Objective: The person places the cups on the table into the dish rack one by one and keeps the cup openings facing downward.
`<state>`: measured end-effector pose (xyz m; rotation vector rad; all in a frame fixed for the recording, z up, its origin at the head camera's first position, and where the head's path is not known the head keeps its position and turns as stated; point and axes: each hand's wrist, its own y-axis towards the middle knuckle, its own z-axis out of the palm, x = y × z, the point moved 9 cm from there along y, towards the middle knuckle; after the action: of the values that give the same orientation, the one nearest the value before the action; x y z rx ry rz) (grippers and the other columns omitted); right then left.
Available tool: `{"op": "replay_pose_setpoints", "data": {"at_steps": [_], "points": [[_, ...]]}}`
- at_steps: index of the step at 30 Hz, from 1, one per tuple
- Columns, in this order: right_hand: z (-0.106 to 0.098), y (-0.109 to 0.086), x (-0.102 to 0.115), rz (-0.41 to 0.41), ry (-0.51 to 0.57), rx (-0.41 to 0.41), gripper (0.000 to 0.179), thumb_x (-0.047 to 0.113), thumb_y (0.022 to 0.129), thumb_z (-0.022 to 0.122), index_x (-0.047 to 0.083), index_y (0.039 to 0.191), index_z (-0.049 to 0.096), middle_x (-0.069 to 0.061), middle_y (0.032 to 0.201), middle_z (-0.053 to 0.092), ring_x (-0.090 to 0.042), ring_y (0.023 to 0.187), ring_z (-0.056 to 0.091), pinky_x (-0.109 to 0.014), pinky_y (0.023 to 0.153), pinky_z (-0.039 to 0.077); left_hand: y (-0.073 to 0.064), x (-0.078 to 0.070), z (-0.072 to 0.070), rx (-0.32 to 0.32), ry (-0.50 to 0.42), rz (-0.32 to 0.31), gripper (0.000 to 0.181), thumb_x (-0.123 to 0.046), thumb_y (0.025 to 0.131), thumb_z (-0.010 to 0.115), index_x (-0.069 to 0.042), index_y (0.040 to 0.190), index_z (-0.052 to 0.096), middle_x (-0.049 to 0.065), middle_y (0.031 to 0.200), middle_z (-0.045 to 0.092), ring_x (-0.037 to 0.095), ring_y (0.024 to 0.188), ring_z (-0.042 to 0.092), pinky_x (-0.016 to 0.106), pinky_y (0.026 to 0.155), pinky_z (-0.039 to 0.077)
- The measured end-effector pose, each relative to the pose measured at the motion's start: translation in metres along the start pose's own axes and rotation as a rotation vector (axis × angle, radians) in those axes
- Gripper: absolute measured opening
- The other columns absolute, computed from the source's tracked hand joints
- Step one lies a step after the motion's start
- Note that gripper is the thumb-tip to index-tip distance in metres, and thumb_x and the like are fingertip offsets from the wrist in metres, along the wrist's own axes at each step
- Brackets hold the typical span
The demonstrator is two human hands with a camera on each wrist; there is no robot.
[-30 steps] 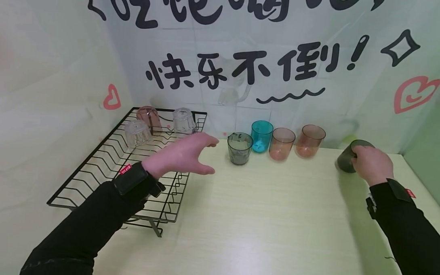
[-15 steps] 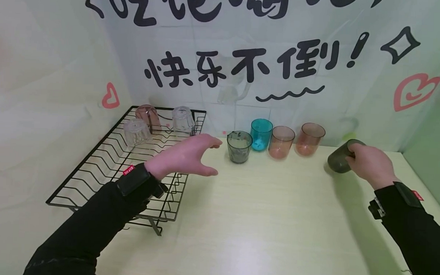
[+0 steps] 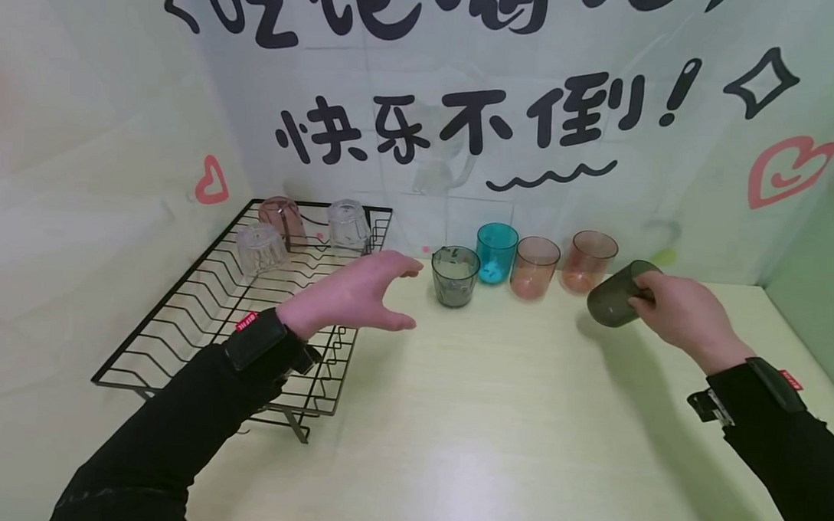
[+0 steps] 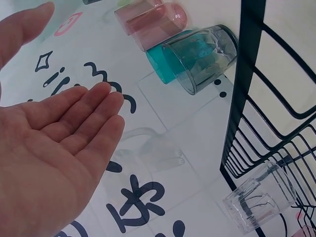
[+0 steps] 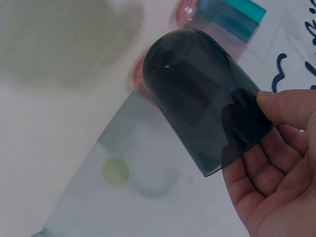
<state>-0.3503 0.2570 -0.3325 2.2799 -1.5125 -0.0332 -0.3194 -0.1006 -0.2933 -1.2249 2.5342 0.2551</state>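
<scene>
**Dark grey see-through cylindrical cup [image 3: 617, 298] tilted in the right hand [image 3: 687, 312]**

The cup is on the right side of the pale bench [image 3: 453, 415], leaning so that its base points down and to the left and its rim sits up by the hand. Its long shadow stretches forward across the bench. The right hand pinches it at the rim: the right wrist view shows the thumb against the wall on one side and the fingers on the other, some visible through the tint. Whether those fingers are inside the cup or behind it, I cannot tell.

Just to the left of the cup, a row of four others stands upright along the back. From the right come a rosy pink see-through tumbler [image 3: 588, 264], a paler peach-pink see-through tumbler [image 3: 535, 271], a bright teal see-through tumbler [image 3: 496, 253] and a short smoky grey glass [image 3: 454, 279].

The left hand [image 3: 350, 290] is spread, thumb well apart from the fingers, near the smoky grey glass and above the right side of a black wire rack [image 4: 251, 29]. Towards the back of the rack are a pink see-through cup [image 3: 282, 219] and two colourless see-through glasses [image 3: 348, 227], seemingly upside down. Behind, a white wall sheet [image 3: 406, 187] carries black lettering.
</scene>
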Motion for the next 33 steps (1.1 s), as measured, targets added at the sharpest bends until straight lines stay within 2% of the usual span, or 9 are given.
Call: {"op": "replay_pose_setpoints", "data": {"at_steps": [3, 5, 8, 11, 21, 27, 33], "points": [[-0.001, 0.000, 0.010, 0.000, 0.026, 0.009, 0.017, 0.003, 0.086, 0.070, 0.006, 0.080, 0.054, -0.002, 0.066, 0.052, -0.021, 0.059, 0.049, -0.037, 0.056, 0.037, 0.000, -0.001, 0.001, -0.002, -0.003, -0.005, 0.077, -0.029, 0.080, 0.082, 0.003, 0.142, 0.047, 0.016, 0.136, 0.056, 0.029, 0.126, 0.050, 0.042, 0.108, 0.038], [-0.002, 0.001, 0.016, 0.004, 0.062, 0.020, 0.010, 0.004, 0.087, 0.069, 0.001, 0.088, 0.060, -0.007, 0.073, 0.061, -0.025, 0.064, 0.056, -0.041, 0.059, 0.044, 0.001, -0.001, 0.001, -0.002, -0.005, -0.004, 0.078, -0.029, 0.080, 0.082, 0.003, 0.142, 0.047, 0.016, 0.136, 0.056, 0.029, 0.126, 0.051, 0.042, 0.107, 0.039], [-0.003, 0.000, 0.024, 0.010, 0.117, 0.028, 0.016, 0.004, 0.089, 0.069, -0.006, 0.100, 0.063, -0.016, 0.086, 0.069, -0.032, 0.075, 0.065, -0.048, 0.067, 0.051, 0.002, -0.002, 0.003, 0.001, -0.008, -0.005, 0.079, -0.029, 0.080, 0.083, 0.003, 0.142, 0.047, 0.016, 0.136, 0.056, 0.029, 0.126, 0.051, 0.041, 0.107, 0.039], [-0.005, -0.001, 0.032, 0.016, 0.158, 0.032, 0.020, 0.005, 0.090, 0.068, -0.008, 0.105, 0.063, -0.021, 0.093, 0.070, -0.037, 0.083, 0.067, -0.051, 0.072, 0.052, 0.002, -0.004, 0.005, 0.000, -0.009, 0.000, 0.079, -0.029, 0.080, 0.083, 0.003, 0.142, 0.046, 0.016, 0.137, 0.056, 0.029, 0.127, 0.050, 0.041, 0.108, 0.039], [-0.012, -0.005, 0.056, -0.009, 0.228, -0.030, 0.014, 0.005, 0.089, 0.070, -0.003, 0.099, 0.064, -0.014, 0.089, 0.070, -0.032, 0.081, 0.067, -0.049, 0.070, 0.052, 0.006, -0.011, 0.004, -0.047, -0.026, 0.011, 0.078, -0.030, 0.080, 0.083, 0.002, 0.141, 0.048, 0.014, 0.134, 0.058, 0.027, 0.123, 0.052, 0.040, 0.106, 0.040], [-0.014, -0.005, 0.067, -0.009, 0.276, -0.050, 0.011, 0.007, 0.089, 0.071, 0.002, 0.097, 0.066, -0.007, 0.086, 0.069, -0.027, 0.079, 0.066, -0.039, 0.066, 0.047, 0.007, -0.014, 0.005, -0.055, -0.033, 0.013, 0.078, -0.030, 0.079, 0.083, 0.000, 0.142, 0.048, 0.013, 0.134, 0.058, 0.026, 0.123, 0.053, 0.040, 0.105, 0.041], [-0.015, -0.003, 0.079, -0.018, 0.313, -0.060, 0.010, 0.007, 0.089, 0.072, 0.004, 0.097, 0.067, -0.005, 0.086, 0.069, -0.024, 0.079, 0.065, -0.033, 0.064, 0.045, 0.008, -0.015, 0.010, -0.045, -0.067, -0.003, 0.079, -0.030, 0.080, 0.083, 0.000, 0.144, 0.047, 0.012, 0.136, 0.057, 0.025, 0.124, 0.052, 0.040, 0.106, 0.040]]}}
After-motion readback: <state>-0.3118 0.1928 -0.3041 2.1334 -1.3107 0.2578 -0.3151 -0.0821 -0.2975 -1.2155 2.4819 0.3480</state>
